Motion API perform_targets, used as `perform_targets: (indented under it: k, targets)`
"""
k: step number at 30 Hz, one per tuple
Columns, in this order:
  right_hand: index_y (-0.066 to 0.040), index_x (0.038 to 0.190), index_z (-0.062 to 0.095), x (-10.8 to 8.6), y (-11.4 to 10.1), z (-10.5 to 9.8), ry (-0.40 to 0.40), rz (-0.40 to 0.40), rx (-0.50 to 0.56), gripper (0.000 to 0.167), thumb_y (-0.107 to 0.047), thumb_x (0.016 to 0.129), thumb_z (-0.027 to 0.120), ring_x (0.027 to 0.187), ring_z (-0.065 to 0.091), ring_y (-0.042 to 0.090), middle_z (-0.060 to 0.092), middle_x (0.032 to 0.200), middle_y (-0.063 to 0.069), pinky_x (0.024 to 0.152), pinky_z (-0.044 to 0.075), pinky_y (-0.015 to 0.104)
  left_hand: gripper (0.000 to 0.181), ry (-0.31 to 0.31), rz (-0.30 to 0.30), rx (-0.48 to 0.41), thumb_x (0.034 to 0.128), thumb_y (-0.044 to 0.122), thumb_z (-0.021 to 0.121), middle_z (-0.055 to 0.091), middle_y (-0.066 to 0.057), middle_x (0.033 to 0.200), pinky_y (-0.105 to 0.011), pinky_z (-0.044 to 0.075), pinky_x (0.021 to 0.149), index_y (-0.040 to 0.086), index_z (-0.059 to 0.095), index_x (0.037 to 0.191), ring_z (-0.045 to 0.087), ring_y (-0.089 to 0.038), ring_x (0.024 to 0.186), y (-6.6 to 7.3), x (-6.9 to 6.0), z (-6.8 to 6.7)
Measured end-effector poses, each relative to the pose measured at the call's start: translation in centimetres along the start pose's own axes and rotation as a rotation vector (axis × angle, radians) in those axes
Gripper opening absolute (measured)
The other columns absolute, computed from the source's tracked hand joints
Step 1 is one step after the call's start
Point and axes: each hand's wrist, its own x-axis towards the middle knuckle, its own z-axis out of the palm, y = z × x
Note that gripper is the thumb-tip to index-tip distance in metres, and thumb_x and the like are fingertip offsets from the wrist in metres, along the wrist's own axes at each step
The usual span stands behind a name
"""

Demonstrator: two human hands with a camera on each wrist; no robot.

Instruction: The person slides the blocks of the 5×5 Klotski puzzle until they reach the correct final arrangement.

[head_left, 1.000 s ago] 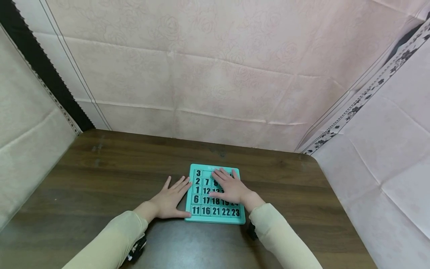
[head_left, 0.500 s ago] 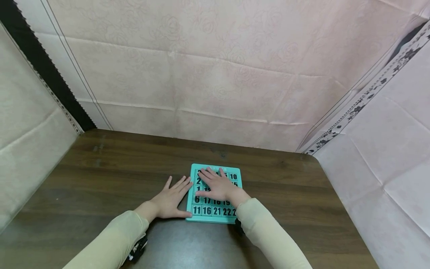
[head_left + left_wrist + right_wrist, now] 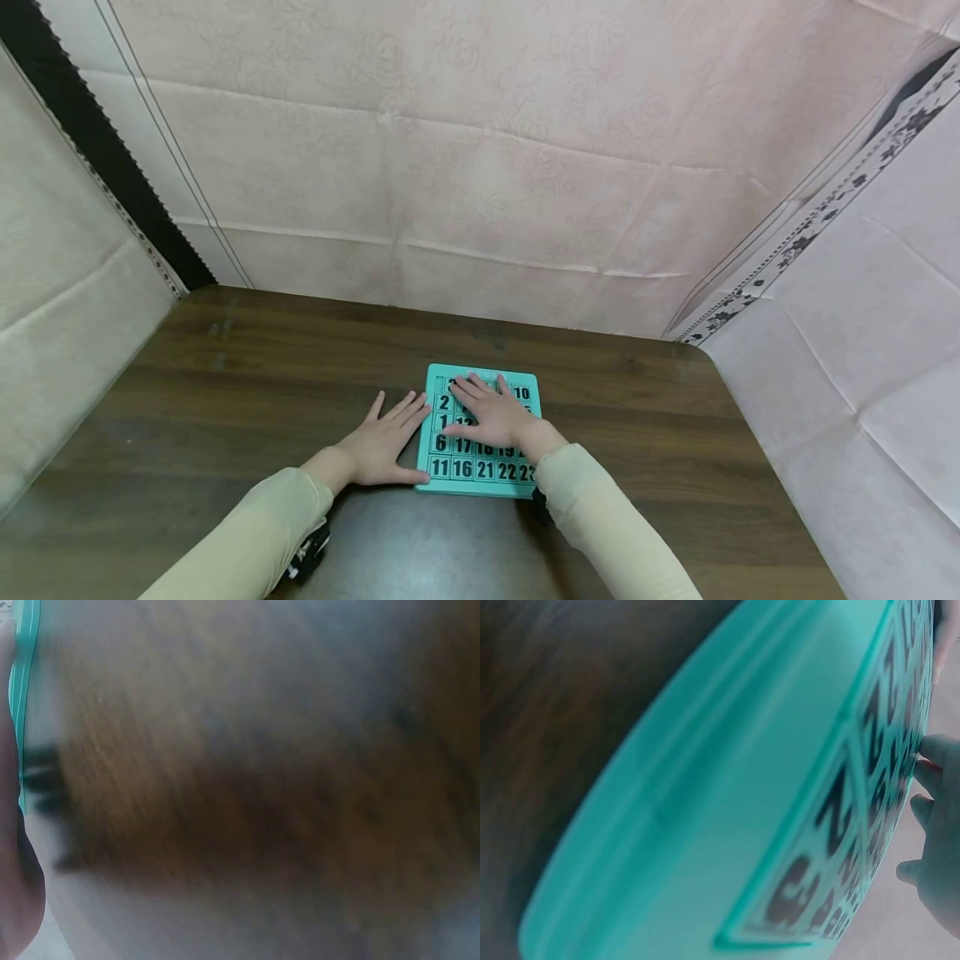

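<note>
A turquoise number board (image 3: 480, 490) lies flat on the table, its tiles printed with black numbers. My left hand (image 3: 384, 446) is spread at the board's left side, thumb and fingertips touching its edge. Over the upper middle of the board lies my right hand (image 3: 498, 417), palm down with fingers extended, covering several tiles. The right wrist view has the board's frame (image 3: 727, 795) up close, with my right hand (image 3: 941, 832) at the right border. In the left wrist view only a strip of the board (image 3: 24, 682) shows beside part of my left hand (image 3: 19, 885).
The brown wooden table (image 3: 300, 358) spreads around the board. Pale patterned cloth (image 3: 465, 183) hangs behind its far edge, and more cloth stands at the left and right. A black device is strapped under each wrist.
Since a second ago my right hand has moved left across the board, then slightly back to the right in the last half second. My left hand has stayed at the board's left edge.
</note>
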Motion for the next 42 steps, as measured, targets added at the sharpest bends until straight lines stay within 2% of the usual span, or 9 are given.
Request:
perform_targets:
  k: [18,25,31,36,42]
  targets:
    - [-0.024,0.151,0.014,-1.2,1.6,0.2,0.012,0.014,0.017,0.080,-0.069,0.088,0.034,0.147,0.004,0.015,0.011,0.158,-0.006,0.116,0.002,0.053,0.102,0.003,0.008,-0.017,0.0775,0.074,0.050,0.014,-0.009,0.158,-0.062,0.002,0.112,0.009,0.021,0.150,0.011,-0.028,0.146,-0.1,0.0,-0.1]
    - [-0.022,0.151,0.015,-1.3,1.7,0.2,0.027,-0.003,0.035,0.081,-0.069,0.088,0.035,0.147,0.005,0.017,0.012,0.158,-0.004,0.116,0.004,0.054,0.102,0.009,0.012,-0.012,0.0772,0.075,0.049,0.013,-0.009,0.158,-0.062,0.001,0.112,0.009,0.020,0.150,0.011,-0.028,0.146,-0.2,0.1,0.1]
    - [-0.020,0.152,0.014,-1.6,1.0,0.1,0.052,-0.050,0.016,0.081,-0.066,0.089,0.037,0.147,0.004,0.017,0.012,0.159,-0.003,0.116,0.005,0.053,0.102,0.006,0.010,-0.014,0.0773,0.075,0.049,0.013,-0.009,0.158,-0.062,0.001,0.112,0.009,0.020,0.150,0.011,-0.028,0.146,-0.1,0.0,0.1]
    - [-0.022,0.152,0.015,-1.8,-0.3,0.1,0.020,-0.116,-0.031,0.080,-0.067,0.089,0.037,0.147,0.004,0.016,0.011,0.159,-0.004,0.116,0.004,0.053,0.102,0.003,0.008,0.002,0.0774,0.074,0.049,0.013,-0.008,0.158,-0.061,0.001,0.112,0.009,0.020,0.150,0.010,-0.027,0.146,-0.2,0.0,0.1]
    - [-0.024,0.151,0.014,-1.8,-0.9,0.5,-0.012,-0.129,-0.090,0.079,-0.069,0.088,0.034,0.147,0.003,0.014,0.010,0.158,-0.008,0.117,0.004,0.052,0.102,0.003,0.015,0.004,0.0777,0.074,0.049,0.013,-0.008,0.158,-0.062,0.001,0.112,0.009,0.020,0.150,0.010,-0.027,0.146,-0.3,0.1,0.2]
